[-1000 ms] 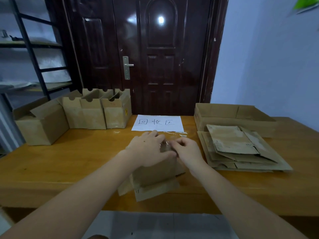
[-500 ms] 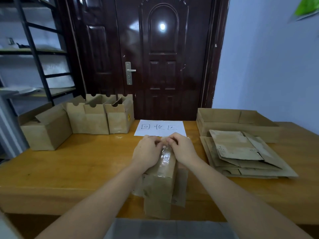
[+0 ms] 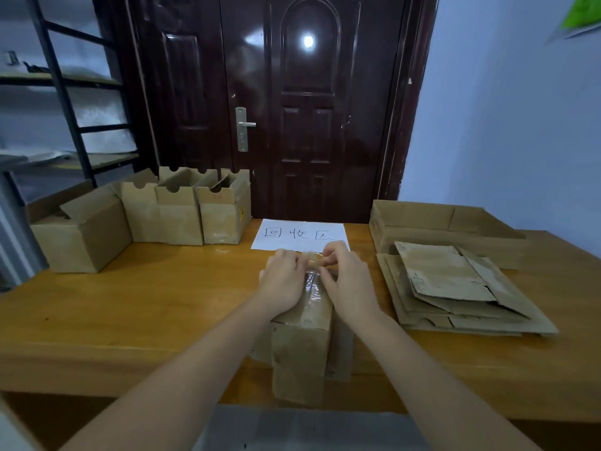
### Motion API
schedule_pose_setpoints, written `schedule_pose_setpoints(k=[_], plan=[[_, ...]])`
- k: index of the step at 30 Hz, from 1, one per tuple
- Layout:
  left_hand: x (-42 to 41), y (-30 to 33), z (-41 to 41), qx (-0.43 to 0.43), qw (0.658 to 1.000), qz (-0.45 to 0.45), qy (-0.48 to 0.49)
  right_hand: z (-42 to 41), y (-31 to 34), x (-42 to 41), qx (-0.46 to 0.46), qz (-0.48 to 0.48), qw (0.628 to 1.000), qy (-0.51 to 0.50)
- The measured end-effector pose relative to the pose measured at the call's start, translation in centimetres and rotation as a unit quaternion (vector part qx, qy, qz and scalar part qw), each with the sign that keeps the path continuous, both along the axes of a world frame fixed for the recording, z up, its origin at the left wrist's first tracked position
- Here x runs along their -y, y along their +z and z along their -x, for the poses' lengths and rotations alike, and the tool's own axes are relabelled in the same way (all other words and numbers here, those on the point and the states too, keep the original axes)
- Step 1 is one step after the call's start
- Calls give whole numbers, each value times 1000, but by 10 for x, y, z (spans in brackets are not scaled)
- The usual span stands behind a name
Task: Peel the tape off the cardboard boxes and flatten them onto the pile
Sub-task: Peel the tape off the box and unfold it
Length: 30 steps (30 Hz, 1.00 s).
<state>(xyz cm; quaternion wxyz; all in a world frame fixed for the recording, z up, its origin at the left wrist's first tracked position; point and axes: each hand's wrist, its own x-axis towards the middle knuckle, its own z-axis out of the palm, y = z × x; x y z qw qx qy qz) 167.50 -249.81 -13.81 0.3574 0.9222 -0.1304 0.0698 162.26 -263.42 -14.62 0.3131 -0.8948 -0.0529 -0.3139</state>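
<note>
A small cardboard box [image 3: 300,348] lies on the wooden table [image 3: 130,307] in front of me, with its flaps hanging over the near edge. A strip of clear tape [image 3: 313,286] runs along its top. My left hand [image 3: 283,281] rests on the box's far left end and holds it down. At the far end, the fingertips of my right hand [image 3: 346,278] pinch the tape's lifted end. A pile of flattened boxes [image 3: 455,288] lies to the right.
Several open boxes [image 3: 182,213] stand in a row at the back left. A white paper sign [image 3: 300,234] lies behind my hands. An open shallow carton [image 3: 445,229] sits behind the pile. A dark door and a metal shelf stand beyond the table.
The box has turned from lying crosswise to pointing its end toward me. Both hands shifted to its far end, and my right fingers have lifted the tape's end.
</note>
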Motion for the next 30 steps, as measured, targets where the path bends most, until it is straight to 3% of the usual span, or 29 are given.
schedule_pose_setpoints(k=[4,11,22,30], plan=[[-1,-3,1,20,999,38,-24,-4,-4,5,25,59,998,17],[-3,-5,2,31,995,88,-31,-16,-6,5,3,7,1000,13],[-6,-13,10,9,983,179,34,-28,7,1,-43,123,991,20],[-6,-15,6,50,993,100,39,-18,13,1,-41,128,989,54]])
